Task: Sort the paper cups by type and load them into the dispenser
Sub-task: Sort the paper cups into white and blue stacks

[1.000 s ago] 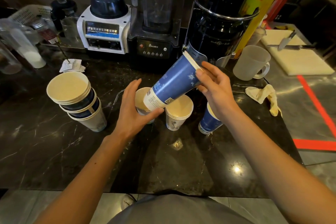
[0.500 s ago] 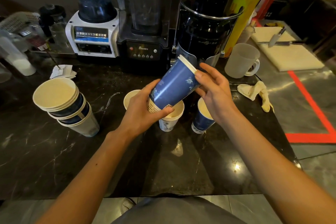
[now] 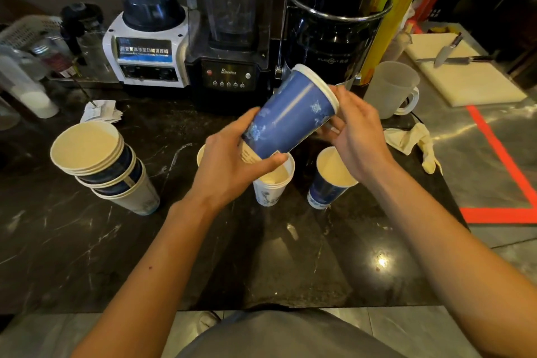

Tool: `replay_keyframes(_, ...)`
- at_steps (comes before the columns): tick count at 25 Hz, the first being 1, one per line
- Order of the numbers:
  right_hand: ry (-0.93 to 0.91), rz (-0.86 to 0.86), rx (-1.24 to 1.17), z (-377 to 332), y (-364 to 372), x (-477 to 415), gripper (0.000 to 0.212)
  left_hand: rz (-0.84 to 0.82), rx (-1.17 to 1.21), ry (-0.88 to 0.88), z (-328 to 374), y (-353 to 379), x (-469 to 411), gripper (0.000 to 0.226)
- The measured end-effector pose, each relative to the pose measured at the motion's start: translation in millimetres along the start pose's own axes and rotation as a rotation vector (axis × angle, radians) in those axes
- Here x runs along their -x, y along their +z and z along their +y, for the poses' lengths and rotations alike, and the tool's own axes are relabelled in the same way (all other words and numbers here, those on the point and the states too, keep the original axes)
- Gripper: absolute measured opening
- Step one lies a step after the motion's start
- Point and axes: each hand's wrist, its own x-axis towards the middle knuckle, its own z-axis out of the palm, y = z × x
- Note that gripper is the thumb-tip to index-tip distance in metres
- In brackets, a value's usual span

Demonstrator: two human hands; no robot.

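The person holds a tall blue cup (image 3: pixel 290 113) up in the air over the middle of the dark marble counter (image 3: pixel 203 256). It is tilted, with its white rim pointing up and away to the right. The left hand (image 3: pixel 229 166) has its grip curled round the bottom end of the cup, thumb underneath and fingers over the top. The right hand (image 3: pixel 357 131) is at the other end, with its grip closed on the rim and the fingertips lying along the white edge.

Right below the left hand stands a short stack of white cups (image 3: pixel 271 186), mouth up. The rim of another cup (image 3: pixel 200 154) peeks out behind the left wrist. Just to the right, under the right wrist, a single blue cup (image 3: pixel 331 183) stands upright and leans a little. Well off to the left sits a leaning mixed stack (image 3: pixel 101 166) of blue and white cups, nested together.

Along the back of the counter there is a white blender (image 3: pixel 148 58), a black blender (image 3: pixel 229 73) and a big black machine (image 3: pixel 334 38). To the right is a frosted jug (image 3: pixel 392 90), with a crumpled pale glove (image 3: pixel 412 139) near it. Further back a knife (image 3: pixel 447 51) lies on a white cutting board (image 3: pixel 462 75). Some folded paper slips (image 3: pixel 100 110) lie in front of the white blender.
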Motion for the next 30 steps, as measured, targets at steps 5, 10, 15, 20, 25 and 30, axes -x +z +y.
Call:
replay_keyframes(5, -0.211, -0.052, 0.246, 6.5, 1.1, 2.5, 0.018, -0.060, 0.017, -0.044, -9.5, -6.4, 0.5, 0.077)
replay_keyframes(10, -0.267, -0.093, 0.523, 12.9, 0.5, -5.5, 0.016, -0.085, -0.006, -0.109, -20.9, -6.9, 4.0, 0.077)
replay_keyframes(15, -0.273, 0.113, 0.501, -7.8, -21.6, -24.7, 0.020, -0.127, -0.060, -0.181, -42.5, -26.5, 25.0, 0.082)
replay_keyframes(20, -0.401, 0.132, 0.569, -9.7, -7.4, -30.0, 0.013, -0.092, 0.027, -0.188, -47.3, -25.8, 32.1, 0.080)
replay_keyframes(25, -0.510, 0.273, 0.560, -17.6, -14.4, -28.9, 0.013, 0.029, 0.129, -0.331, -68.6, -33.8, 50.9, 0.083)
replay_keyframes(30, -0.599, 0.182, 0.626, -5.6, -6.9, -7.3, 0.011, 0.164, 0.235, -0.364, -66.1, -32.6, 56.8, 0.076)
